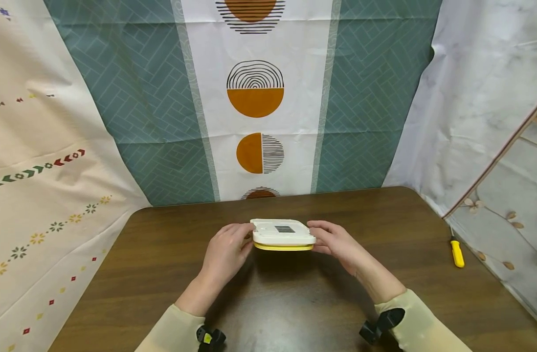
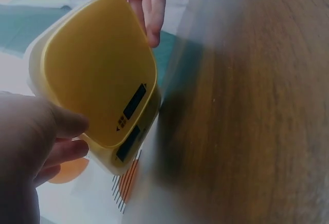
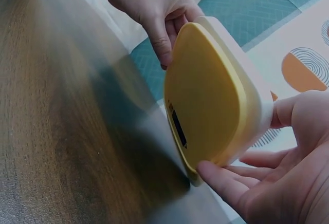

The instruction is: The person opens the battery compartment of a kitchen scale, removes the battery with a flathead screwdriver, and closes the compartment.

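A kitchen scale (image 1: 282,232) is held over the brown table with its white underside facing up and its yellow side facing down. A grey rectangle shows on the underside. My left hand (image 1: 226,250) grips one side edge, its thumb against the yellow rim in the left wrist view. On the opposite edge, my right hand (image 1: 337,245) pinches the scale between thumb and fingers. The yellow face (image 2: 97,64) and its dark display (image 2: 135,101) are seen in the left wrist view. Also from the right wrist, the yellow plate (image 3: 208,95) shows above the tabletop.
The wooden table (image 1: 163,283) extends around both arms. Near its right edge lies a screwdriver (image 1: 457,253) with a yellow handle. Patterned cloth (image 1: 259,161) hangs behind the table, and more cloth hangs at both sides.
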A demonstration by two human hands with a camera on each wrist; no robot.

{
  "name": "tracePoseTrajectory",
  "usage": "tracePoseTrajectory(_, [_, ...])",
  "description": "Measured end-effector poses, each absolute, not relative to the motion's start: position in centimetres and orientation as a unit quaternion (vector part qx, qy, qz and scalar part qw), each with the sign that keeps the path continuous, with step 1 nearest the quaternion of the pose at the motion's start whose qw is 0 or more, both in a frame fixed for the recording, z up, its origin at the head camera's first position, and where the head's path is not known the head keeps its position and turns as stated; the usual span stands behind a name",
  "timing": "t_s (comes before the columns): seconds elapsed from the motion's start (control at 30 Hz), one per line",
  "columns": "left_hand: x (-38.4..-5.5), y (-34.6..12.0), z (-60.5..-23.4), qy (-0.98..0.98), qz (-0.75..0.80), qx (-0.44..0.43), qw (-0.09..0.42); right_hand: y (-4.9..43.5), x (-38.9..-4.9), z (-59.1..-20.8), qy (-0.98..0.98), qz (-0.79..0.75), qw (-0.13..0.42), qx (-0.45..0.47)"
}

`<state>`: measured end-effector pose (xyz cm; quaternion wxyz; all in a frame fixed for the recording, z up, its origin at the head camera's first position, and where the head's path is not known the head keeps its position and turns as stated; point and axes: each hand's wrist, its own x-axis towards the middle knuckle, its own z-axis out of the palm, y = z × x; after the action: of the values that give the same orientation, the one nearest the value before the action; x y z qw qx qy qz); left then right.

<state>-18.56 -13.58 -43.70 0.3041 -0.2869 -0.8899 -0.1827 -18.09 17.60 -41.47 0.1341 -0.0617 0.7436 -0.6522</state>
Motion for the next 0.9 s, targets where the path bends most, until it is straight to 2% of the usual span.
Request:
tracePoseTrajectory(0.57, [-18.32, -12.99, -43.64, -0.911, -0.191, -0.26, 0.257, 17.47, -17.84, -41.6, 0.759, -0.633, 0.138, -0.064])
tracePoseTrajectory(0.9, [-18.33, -13.64, -43.77, -0.906, -0.183, -0.289, 0.248, 17.47, -17.96, -41.82, 0.762, -0.629, 0.139, -0.066])
